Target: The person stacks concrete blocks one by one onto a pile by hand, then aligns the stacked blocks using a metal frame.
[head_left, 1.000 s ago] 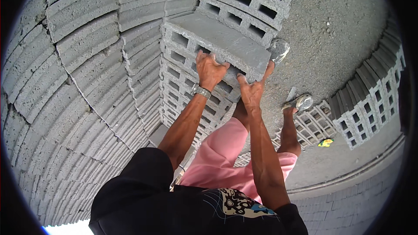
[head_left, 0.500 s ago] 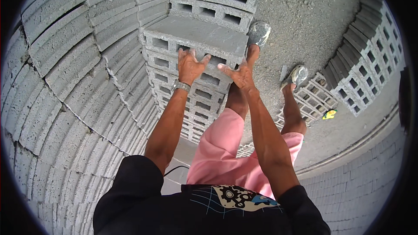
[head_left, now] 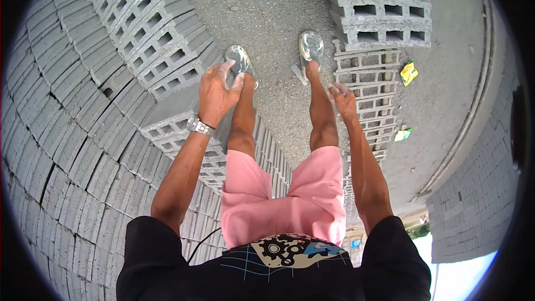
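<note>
The person stands on gravel ground between piles of grey hollow concrete blocks. The left hand, a metal watch on its wrist, hovers just above the top block of the stack on the left, fingers spread and curled a little, gripping nothing; whether the palm brushes the block I cannot tell. That block lies flat on the stack, its hollow cells facing outward, right beside the person's left leg. The right hand hangs loose and empty in front of the right knee, fingers relaxed and open, well clear of any block.

Both feet wear dusty shoes: the left shoe sits close to the stack's corner, the right shoe near a second pile of blocks at the upper right. Pink shorts and a black shirt fill the lower part of the view. A long wall of stacked blocks curves along the left side. Two small yellow-green wrappers lie on the ground beside the right-hand pile.
</note>
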Action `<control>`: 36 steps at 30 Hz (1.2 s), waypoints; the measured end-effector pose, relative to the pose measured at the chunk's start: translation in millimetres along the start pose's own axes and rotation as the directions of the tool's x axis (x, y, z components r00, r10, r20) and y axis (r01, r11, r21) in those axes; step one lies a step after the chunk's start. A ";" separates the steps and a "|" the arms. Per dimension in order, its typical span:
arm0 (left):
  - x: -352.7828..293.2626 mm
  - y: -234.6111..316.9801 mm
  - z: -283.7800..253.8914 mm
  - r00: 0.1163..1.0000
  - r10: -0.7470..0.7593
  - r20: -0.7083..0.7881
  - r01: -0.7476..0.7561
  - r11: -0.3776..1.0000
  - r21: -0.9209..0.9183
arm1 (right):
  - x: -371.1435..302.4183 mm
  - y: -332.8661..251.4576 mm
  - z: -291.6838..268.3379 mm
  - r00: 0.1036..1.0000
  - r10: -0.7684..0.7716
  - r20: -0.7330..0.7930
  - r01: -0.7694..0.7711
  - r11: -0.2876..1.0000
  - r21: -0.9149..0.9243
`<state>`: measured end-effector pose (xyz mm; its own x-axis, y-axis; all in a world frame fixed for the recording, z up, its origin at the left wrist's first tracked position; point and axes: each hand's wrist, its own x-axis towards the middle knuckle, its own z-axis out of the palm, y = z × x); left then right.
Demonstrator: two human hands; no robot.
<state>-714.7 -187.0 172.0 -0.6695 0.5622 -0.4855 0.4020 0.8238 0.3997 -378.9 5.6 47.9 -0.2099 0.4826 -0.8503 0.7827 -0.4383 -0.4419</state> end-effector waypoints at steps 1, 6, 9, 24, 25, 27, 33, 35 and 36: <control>20.8 37.6 13.4 0.981 0.179 0.070 -0.181 0.983 0.012 | -2.0 5.8 -13.0 1.000 0.017 -0.020 -0.016 1.000 0.018; 107.9 214.0 125.2 0.567 0.753 0.334 -0.818 0.563 0.120 | -37.4 53.7 -76.0 0.975 0.185 -0.125 -0.157 0.966 0.204; 152.6 289.1 181.7 0.283 0.840 0.462 -0.947 0.168 0.274 | -68.1 94.0 -71.7 0.942 0.322 -0.092 -0.259 0.876 0.407; 215.3 365.2 315.0 0.033 0.562 0.826 -0.917 -0.311 0.249 | -157.1 144.1 97.2 0.895 0.440 0.070 -0.275 0.421 0.864; 207.1 370.4 323.4 0.048 0.551 0.833 -0.932 -0.275 0.236 | -155.5 161.1 109.2 0.914 0.406 0.005 -0.187 0.410 0.892; 204.3 372.3 330.6 0.054 0.577 0.815 -0.939 -0.247 0.238 | -152.6 157.9 132.6 0.848 0.515 -0.122 -0.106 0.391 0.914; 141.1 397.3 292.8 0.101 0.606 0.789 -0.990 -0.020 0.142 | -175.3 98.8 65.9 0.906 0.423 0.035 -0.234 0.428 0.873; 109.9 393.7 282.9 0.150 0.657 0.739 -0.984 0.172 0.047 | -188.5 96.8 58.5 0.897 0.437 0.066 -0.272 0.428 0.862; 88.7 395.1 273.1 0.183 0.628 0.757 -0.964 0.265 0.013 | -195.1 98.7 56.4 0.877 0.470 0.100 -0.315 0.405 0.859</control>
<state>-444.7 208.1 74.5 0.6027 0.6745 -0.4263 0.7602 -0.3228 0.5639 -293.8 -174.6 154.1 0.1255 0.1411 -0.9820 -0.1203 -0.9804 -0.1562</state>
